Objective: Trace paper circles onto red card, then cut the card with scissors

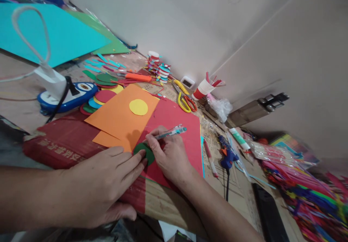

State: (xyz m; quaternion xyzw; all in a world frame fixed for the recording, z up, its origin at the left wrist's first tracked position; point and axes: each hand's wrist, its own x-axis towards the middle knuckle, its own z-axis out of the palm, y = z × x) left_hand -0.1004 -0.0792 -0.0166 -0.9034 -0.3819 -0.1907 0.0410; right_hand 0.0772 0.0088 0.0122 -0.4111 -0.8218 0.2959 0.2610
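Note:
My right hand (172, 156) is closed around a pen (170, 132), clear with a teal end, its tip down by the edge of a green paper circle (144, 152). The circle lies on a sheet of red paper (178, 120). Fingers stretched out, my left hand (108, 176) presses the circle with its fingertips. Left of the red sheet is orange paper (116, 115) with a yellow paper circle (138, 107) on it. The pen's tip is hidden behind my right fingers.
Stacked coloured circles (104, 97) lie beside a blue power strip (70, 97). Behind are an orange utility knife (138, 77), scissors (185, 97) and a paper cup (203, 89). To the right are a red pen (210, 158), a blue glue gun (227, 156) and colourful pipe cleaners (307, 191).

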